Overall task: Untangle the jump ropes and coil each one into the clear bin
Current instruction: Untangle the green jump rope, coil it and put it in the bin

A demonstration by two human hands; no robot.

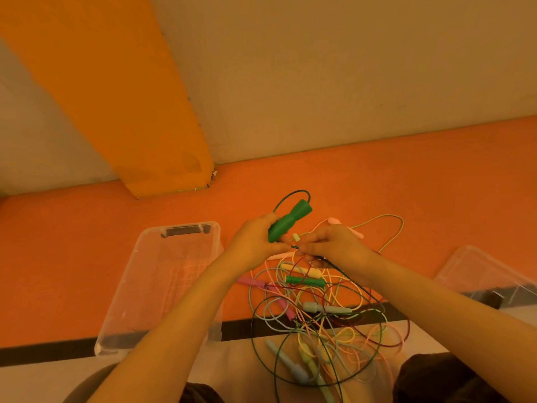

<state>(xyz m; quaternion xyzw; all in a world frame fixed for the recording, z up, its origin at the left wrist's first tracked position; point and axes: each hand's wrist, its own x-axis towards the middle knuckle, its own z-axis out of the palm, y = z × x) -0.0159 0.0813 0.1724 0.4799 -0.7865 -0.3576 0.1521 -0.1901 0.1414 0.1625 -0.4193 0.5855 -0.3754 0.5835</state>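
My left hand grips a green jump-rope handle, which points up and to the right, its dark green cord looping over the top. My right hand pinches that dark green cord just beside the left hand. Below both hands lies a tangle of jump ropes in pink, yellow, pale blue, maroon and green. A second green handle lies in it. The clear bin stands to the left of my left forearm, with nothing visible inside.
The floor is orange; a black strip and a pale surface run across the near side. A second clear container sits at the right edge. A wall and an orange pillar rise behind. My knees frame the bottom.
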